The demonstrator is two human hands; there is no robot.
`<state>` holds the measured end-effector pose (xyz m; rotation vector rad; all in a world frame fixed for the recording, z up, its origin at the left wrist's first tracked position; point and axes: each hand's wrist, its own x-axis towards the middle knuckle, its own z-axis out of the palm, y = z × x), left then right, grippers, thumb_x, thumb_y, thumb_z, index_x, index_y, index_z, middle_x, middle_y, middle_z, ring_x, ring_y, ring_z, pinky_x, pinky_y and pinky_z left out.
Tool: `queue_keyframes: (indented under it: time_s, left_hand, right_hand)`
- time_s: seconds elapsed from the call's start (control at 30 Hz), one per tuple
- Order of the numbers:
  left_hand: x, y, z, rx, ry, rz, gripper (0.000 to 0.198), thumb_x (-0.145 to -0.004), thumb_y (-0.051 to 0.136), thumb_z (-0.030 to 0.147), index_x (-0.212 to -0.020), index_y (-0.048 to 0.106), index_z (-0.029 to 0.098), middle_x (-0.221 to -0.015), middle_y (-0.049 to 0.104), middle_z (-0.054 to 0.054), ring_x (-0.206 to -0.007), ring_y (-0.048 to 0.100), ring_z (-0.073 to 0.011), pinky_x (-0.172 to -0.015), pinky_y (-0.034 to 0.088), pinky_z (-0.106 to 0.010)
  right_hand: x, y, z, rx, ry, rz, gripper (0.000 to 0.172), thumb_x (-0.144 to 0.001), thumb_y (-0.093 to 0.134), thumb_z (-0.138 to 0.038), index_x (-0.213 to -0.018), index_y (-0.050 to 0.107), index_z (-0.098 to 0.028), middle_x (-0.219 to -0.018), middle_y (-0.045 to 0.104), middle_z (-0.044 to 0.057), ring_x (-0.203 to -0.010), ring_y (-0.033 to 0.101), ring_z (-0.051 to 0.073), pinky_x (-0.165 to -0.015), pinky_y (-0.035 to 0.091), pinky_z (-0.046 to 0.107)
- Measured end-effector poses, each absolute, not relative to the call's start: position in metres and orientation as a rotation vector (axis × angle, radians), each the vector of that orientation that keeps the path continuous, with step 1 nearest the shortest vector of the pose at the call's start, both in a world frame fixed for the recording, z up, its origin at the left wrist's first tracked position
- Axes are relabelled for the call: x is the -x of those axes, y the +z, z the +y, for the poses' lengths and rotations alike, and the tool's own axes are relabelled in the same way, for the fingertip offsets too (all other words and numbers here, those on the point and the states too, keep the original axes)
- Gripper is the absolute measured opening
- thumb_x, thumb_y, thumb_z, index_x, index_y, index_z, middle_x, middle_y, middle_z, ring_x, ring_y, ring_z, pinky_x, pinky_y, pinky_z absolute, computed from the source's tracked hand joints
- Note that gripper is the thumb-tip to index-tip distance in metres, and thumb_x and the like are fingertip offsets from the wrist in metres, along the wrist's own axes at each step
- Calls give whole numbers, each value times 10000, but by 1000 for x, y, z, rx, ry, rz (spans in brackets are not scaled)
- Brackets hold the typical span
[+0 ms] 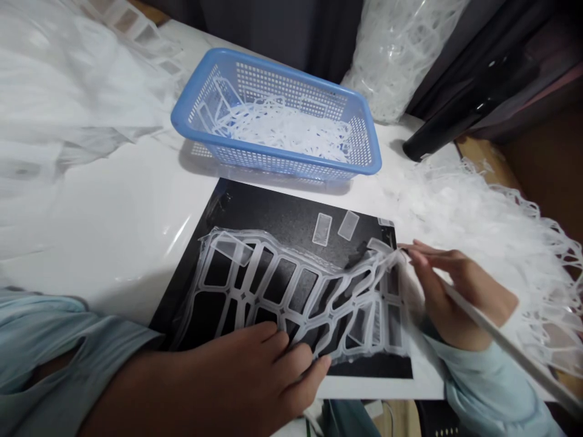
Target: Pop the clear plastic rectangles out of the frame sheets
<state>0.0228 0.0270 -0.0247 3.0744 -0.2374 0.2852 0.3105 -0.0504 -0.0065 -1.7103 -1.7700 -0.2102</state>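
Head view. A translucent lattice sheet [291, 285] lies on a black mat [273, 212] on the white desk [113, 200], its long axis running left to right. The right hand [455, 297] is at the sheet's far right corner. Its grip is closed, pinching that raised corner together with a thin white stick [510, 349] that slants away to the near right. Almost the whole sheet therefore lies to the left of this grip. The left hand [255, 370] rests open and flat on the near edge at mid-length, fingers spread, enclosing nothing. Two small clear rectangles [321, 229] sit on the mat beyond the sheet. A blue basket [364, 130] of similar scrap stands farther off.
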Motion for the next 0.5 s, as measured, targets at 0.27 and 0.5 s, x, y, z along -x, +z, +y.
queue_keyframes:
  time_s: [0.27,0.5]
  left_hand:
    - [-22,-27,26,-3063,304,-225,455,-931,522,281,-1366,550,151,-876,542,-44,-698,439,-167,-616,375,-312]
    - [-23,-28,24,-3046,343,-201,453,-872,614,284,-1309,588,167,-811,542,-19,-719,436,-178,-618,379,-316]
  right_hand:
    - [-332,-8,-49,1753,-451,-1497,242,-856,697,-93,-1035,698,-256,-924,746,75,-886,725,329,-857,584,497]
    - [-323,3,-54,1568,-13,-1501,138,-838,706,-117,-880,657,-239,-736,662,34,-763,680,264,-708,550,437]
